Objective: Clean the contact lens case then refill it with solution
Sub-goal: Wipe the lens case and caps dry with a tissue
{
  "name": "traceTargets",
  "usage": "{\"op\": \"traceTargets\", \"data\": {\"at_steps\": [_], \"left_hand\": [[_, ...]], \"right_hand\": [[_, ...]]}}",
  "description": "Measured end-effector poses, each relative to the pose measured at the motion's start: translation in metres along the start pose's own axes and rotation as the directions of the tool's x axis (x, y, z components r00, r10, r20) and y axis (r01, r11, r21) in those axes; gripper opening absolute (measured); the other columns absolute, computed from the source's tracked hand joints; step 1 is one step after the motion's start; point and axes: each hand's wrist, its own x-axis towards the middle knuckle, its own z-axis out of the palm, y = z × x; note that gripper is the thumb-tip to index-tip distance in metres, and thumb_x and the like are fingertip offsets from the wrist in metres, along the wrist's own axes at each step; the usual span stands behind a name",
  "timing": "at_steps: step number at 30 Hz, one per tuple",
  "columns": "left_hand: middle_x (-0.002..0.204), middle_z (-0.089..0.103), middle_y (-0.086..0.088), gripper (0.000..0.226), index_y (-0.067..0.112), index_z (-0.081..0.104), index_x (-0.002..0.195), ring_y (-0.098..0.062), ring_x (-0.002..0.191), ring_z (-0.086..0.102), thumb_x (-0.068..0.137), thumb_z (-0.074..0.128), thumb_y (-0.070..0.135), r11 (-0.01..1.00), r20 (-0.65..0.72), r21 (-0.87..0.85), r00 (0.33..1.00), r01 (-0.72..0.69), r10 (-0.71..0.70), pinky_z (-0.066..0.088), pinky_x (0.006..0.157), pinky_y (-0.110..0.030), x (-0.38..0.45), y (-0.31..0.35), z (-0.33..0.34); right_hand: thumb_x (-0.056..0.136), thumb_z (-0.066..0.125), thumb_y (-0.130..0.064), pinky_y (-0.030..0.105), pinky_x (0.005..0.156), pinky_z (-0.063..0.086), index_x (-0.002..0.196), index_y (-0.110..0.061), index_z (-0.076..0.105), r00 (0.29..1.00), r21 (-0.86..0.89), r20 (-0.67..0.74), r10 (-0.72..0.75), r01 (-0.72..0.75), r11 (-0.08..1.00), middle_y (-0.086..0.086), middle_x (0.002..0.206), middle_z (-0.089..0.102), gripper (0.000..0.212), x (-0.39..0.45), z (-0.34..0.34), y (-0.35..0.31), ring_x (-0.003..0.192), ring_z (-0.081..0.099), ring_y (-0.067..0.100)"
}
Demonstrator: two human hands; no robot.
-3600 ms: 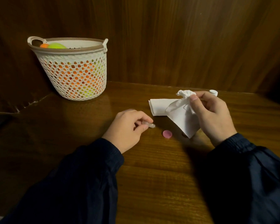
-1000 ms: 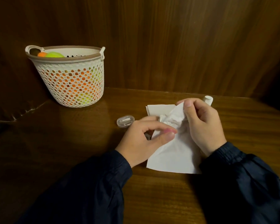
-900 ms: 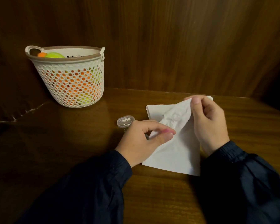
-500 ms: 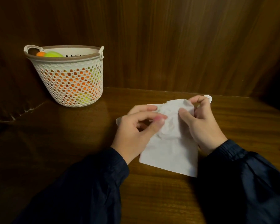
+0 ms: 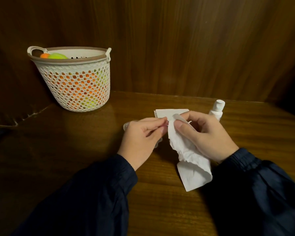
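My left hand is pinched shut at the top edge of a crumpled white tissue. A bit of clear plastic shows under its fingers, seemingly part of the lens case, and the rest is hidden. My right hand grips the tissue, thumb pressed into it against my left fingertips. The tissue's tail hangs down onto the table. A clear rounded piece peeks out on the table behind my left hand. The white solution bottle stands capped just beyond my right hand.
A folded stack of white tissues lies behind my hands. A white mesh basket with orange and green balls stands at the back left against the wooden wall. The wooden table meets wall panels at the back and left.
The tissue was spread flat under both hands; now it is bunched and lifted in my right hand. My hands have drawn together, and the bottle has come into full view.
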Motion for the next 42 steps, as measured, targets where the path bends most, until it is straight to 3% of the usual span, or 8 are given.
{"op": "traceTargets", "data": {"at_steps": [4, 10, 15, 19, 24, 31, 38, 42], "left_hand": [[0.116, 0.078, 0.001, 0.032, 0.013, 0.077, 0.124, 0.0, 0.092, 0.071, 0.1, 0.065, -0.004, 0.998, 0.061, 0.034, 0.996, -0.062, 0.06, 0.055, 0.074, -0.015, -0.002, 0.003, 0.002], [0.117, 0.077, 0.006, 0.05, 0.021, 0.07, 0.133, -0.005, 0.106, 0.075, 0.09, 0.077, -0.003, 0.998, 0.055, -0.064, 0.998, -0.014, 0.018, 0.061, 0.084, -0.019, -0.004, 0.008, 0.0], [0.115, 0.081, 0.004, 0.047, 0.03, 0.073, 0.125, -0.009, 0.103, 0.078, 0.087, 0.083, 0.006, 0.992, 0.032, -0.12, 0.999, 0.047, -0.044, 0.066, 0.081, -0.03, -0.002, 0.008, -0.002], [0.106, 0.083, 0.008, 0.031, 0.033, 0.079, 0.108, -0.013, 0.099, 0.08, 0.087, 0.084, 0.01, 0.986, 0.004, -0.152, 0.997, 0.071, -0.071, 0.065, 0.087, -0.054, -0.001, 0.007, -0.002], [0.107, 0.083, -0.001, 0.027, 0.025, 0.082, 0.113, -0.025, 0.103, 0.08, 0.087, 0.08, 0.023, 0.97, -0.021, -0.233, 0.996, 0.074, -0.081, 0.06, 0.095, -0.065, -0.002, 0.001, -0.003], [0.114, 0.082, -0.004, 0.028, 0.029, 0.08, 0.119, -0.04, 0.115, 0.073, 0.096, 0.074, 0.015, 0.963, 0.044, -0.236, 0.991, 0.131, -0.124, 0.051, 0.1, -0.075, -0.001, 0.001, -0.001], [0.116, 0.082, -0.003, 0.026, 0.021, 0.08, 0.121, -0.025, 0.109, 0.077, 0.1, 0.069, 0.011, 0.959, 0.08, -0.227, 0.984, 0.173, -0.158, 0.059, 0.099, -0.059, -0.004, 0.003, -0.001], [0.108, 0.083, -0.006, 0.024, 0.023, 0.082, 0.113, -0.024, 0.099, 0.08, 0.095, 0.074, 0.009, 0.965, 0.035, -0.215, 0.989, 0.149, -0.145, 0.058, 0.09, -0.056, -0.003, 0.002, 0.0]], "right_hand": [[0.093, 0.082, -0.029, 0.064, 0.086, 0.059, 0.105, -0.034, 0.069, 0.998, 0.099, -0.055, 0.03, -0.025, 0.995, 0.004, 0.088, 0.075, 0.019, 0.002, 0.006, 0.007, 0.087, 0.072, 0.034], [0.094, 0.081, -0.025, 0.056, 0.078, 0.06, 0.102, -0.021, 0.064, 0.998, 0.102, -0.06, 0.034, -0.028, 0.994, 0.005, 0.08, 0.075, 0.019, 0.0, 0.004, 0.007, 0.079, 0.073, 0.029], [0.09, 0.082, -0.011, 0.057, 0.086, 0.062, 0.098, -0.015, 0.078, 0.995, 0.083, -0.091, -0.029, 0.036, 0.996, 0.005, 0.091, 0.078, 0.01, -0.002, 0.006, 0.0, 0.088, 0.074, 0.028], [0.092, 0.077, -0.001, 0.052, 0.093, 0.061, 0.101, -0.024, 0.084, 0.996, -0.009, -0.072, -0.059, 0.059, 0.998, -0.005, 0.103, 0.081, 0.026, -0.005, 0.006, -0.001, 0.101, 0.075, 0.021], [0.099, 0.073, -0.04, 0.049, 0.093, 0.06, 0.104, -0.032, 0.085, 0.999, -0.034, -0.034, -0.039, 0.038, 0.999, -0.011, 0.103, 0.078, 0.016, -0.004, 0.007, -0.004, 0.103, 0.072, 0.015], [0.092, 0.083, -0.017, 0.049, 0.085, 0.065, 0.099, -0.022, 0.084, 0.992, -0.012, -0.096, -0.079, 0.079, 0.997, -0.006, 0.097, 0.082, 0.009, -0.004, 0.01, -0.002, 0.093, 0.078, 0.02], [0.086, 0.088, -0.023, 0.03, 0.068, 0.064, 0.081, -0.027, 0.08, 0.982, -0.057, -0.189, -0.005, -0.005, 0.998, -0.009, 0.083, 0.08, 0.01, -0.005, 0.01, -0.006, 0.075, 0.075, 0.013], [0.086, 0.087, -0.022, 0.032, 0.069, 0.066, 0.081, -0.025, 0.081, 0.986, -0.085, -0.164, 0.03, -0.045, 0.995, -0.008, 0.081, 0.08, 0.008, -0.005, 0.009, -0.009, 0.075, 0.076, 0.012]]}}
